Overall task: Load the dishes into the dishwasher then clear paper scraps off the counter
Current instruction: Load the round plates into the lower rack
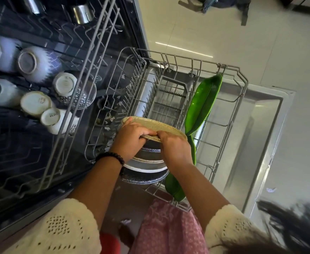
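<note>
Below, both hands [155, 142] grip speckled plate [156, 125] over lower rack [242, 83]; cream tile floor [251, 43].

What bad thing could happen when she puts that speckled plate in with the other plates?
1. Both hands, left hand and right hand, grip the speckled plate by one edge; it might slip and knock the plates already standing in the lower rack.
2. The green leaf-shaped dish leans close beside it and could get bumped.
3. Paper scraps on the floor near the open door might be slippery underfoot.
</note>
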